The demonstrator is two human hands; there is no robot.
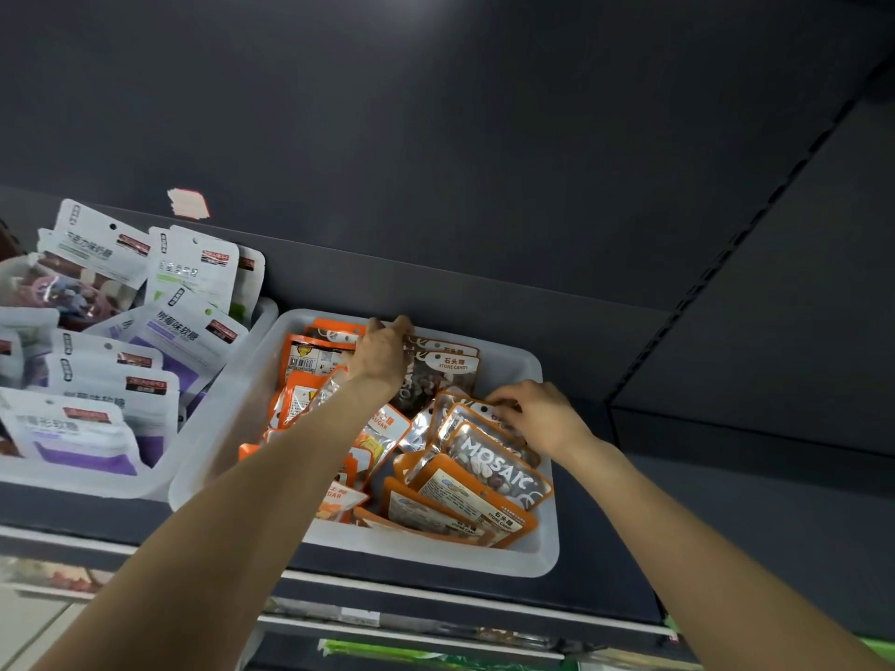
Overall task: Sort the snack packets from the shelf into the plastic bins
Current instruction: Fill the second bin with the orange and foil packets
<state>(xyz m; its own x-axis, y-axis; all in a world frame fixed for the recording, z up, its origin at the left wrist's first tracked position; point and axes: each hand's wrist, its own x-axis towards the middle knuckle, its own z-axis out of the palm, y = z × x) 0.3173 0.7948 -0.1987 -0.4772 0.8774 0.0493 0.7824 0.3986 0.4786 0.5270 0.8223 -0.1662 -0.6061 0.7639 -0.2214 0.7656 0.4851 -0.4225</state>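
Both hands are inside the right-hand plastic bin (542, 556), which stands on the dark shelf (605, 593) and is crowded with orange snack packets. The left hand (382, 353) is curled over the tops of the upright packets at the back wall, and an orange-edged packet (339, 331) appears to be pinched by its fingers. The right hand (540, 416) is curled over the top edge of a MOSAIC stone-candy packet (489, 457) near the right wall; whether it is gripped or only steadied cannot be told for certain, though a pinch at the hang-hole edge is suggested.

The step in hand is judged to be the tidying of the orange packets into rows. It is best done with the packets taken by their stiff top seals, faces turned one way, and the back row pressed upright before the loose front ones are stood against it.

Little room is left within the bin: the back rim is touching, or just beside, the shelf's rear panel. The left rim lies against a second bin (160, 481) of white and purple packets (101, 428), so sideways sweeps should be kept short. Open shelf is available to the right of the bin, and the front rim sits near the shelf edge, where a hard pull should be avoided.
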